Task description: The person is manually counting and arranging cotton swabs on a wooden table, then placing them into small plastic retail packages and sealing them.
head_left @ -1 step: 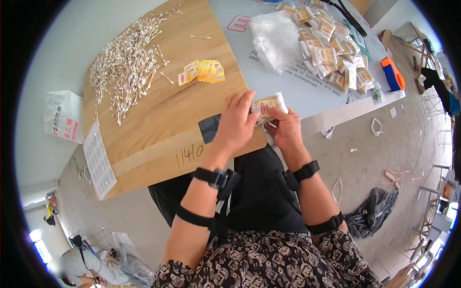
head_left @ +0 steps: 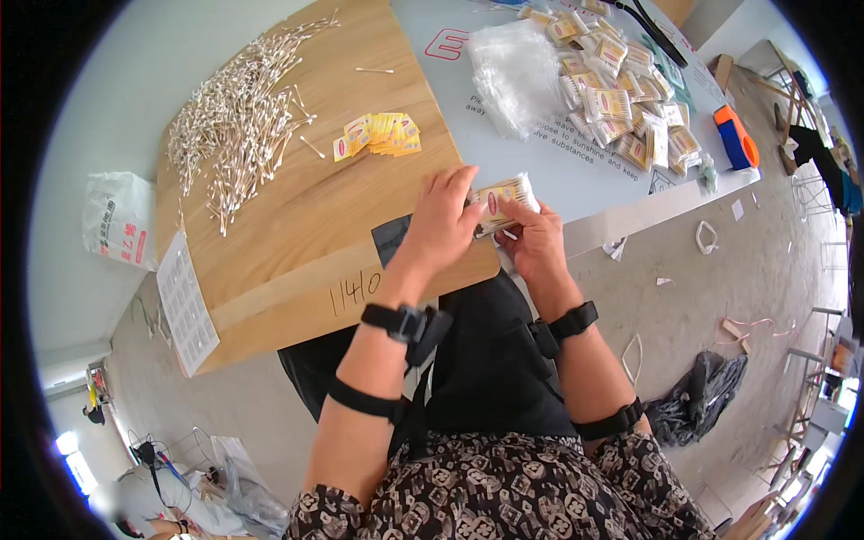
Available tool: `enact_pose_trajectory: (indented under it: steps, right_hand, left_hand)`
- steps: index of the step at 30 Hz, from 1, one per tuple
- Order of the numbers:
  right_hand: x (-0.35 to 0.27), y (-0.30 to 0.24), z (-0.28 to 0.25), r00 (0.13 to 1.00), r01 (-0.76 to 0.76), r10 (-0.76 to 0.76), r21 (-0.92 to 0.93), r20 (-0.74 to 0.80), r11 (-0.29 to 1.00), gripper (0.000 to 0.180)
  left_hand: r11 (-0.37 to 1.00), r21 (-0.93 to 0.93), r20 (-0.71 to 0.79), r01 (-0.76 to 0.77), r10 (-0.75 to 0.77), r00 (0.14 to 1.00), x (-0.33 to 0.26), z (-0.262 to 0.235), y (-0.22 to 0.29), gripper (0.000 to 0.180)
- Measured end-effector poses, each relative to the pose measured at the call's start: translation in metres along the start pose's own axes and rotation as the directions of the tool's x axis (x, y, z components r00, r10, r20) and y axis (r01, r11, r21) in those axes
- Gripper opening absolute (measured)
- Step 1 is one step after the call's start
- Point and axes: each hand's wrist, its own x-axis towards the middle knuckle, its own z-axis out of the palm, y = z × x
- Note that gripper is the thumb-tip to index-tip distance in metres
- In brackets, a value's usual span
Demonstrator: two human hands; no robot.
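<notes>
A pack of cotton swabs point(head_left: 519, 190) with a yellow card in it is held over the right edge of the wooden board. My right hand point(head_left: 540, 243) grips its near right side, thumb on top and fingers underneath. At the pack's left end, my left hand point(head_left: 437, 223) pinches with the thumb; its fingers are partly hidden. A heap of loose cotton swabs point(head_left: 238, 117) spreads over the board's far left. Nearer the middle, yellow printed cards point(head_left: 382, 133) lie fanned out. Beyond my right hand are clear plastic bags point(head_left: 513, 76) and a pile of filled swab packs point(head_left: 621, 94).
The wooden board point(head_left: 333, 216) lies beside a grey-white surface point(head_left: 486, 135). An orange and blue tape dispenser point(head_left: 738, 139) stands at the right edge. A white sheet point(head_left: 187, 301) hangs at the left edge, near a white plastic bag point(head_left: 119, 219). Black plastic point(head_left: 697, 399) lies on the floor.
My left hand has shifted very slightly up and to the right along the pack's end. The right hand and the pack stay almost in place.
</notes>
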Motion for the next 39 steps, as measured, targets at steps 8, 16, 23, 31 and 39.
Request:
enact_pose_trajectory:
  steps: [8, 16, 23, 31, 39]
  right_hand:
    - [0.004, 0.008, -0.002, 0.974, 0.226, -0.226, -0.032, -0.006, 0.974, 0.028]
    - [0.005, 0.016, -0.005, 0.975, 0.220, -0.221, 0.071, 0.013, 0.973, 0.031]
    - [0.003, 0.010, -0.010, 0.997, 0.028, -0.044, 0.257, 0.056, 0.966, 0.029]
    - [0.001, 0.007, 0.002, 0.996, 0.042, -0.064, 0.291, 0.066, 0.956, 0.029]
    - [0.004, 0.010, 0.007, 0.993, 0.105, -0.114, 0.247, 0.025, 0.963, 0.024]
  left_hand:
    - [0.970, 0.242, 0.401, -0.031, -0.071, 0.913, 0.047, -0.010, 0.003, 0.022]
    - [0.984, 0.164, 0.211, -0.076, 0.041, 0.977, 0.040, 0.005, -0.004, 0.017]
    - [0.997, -0.060, -0.270, 0.038, -0.053, 0.961, -0.006, 0.013, 0.001, 0.026]
    - [0.136, -0.915, 0.205, 0.381, -0.655, 0.727, -0.027, -0.013, 0.044, 0.040]
    - [0.060, -0.905, 0.275, 0.422, -0.674, 0.685, -0.021, -0.010, 0.033, 0.035]
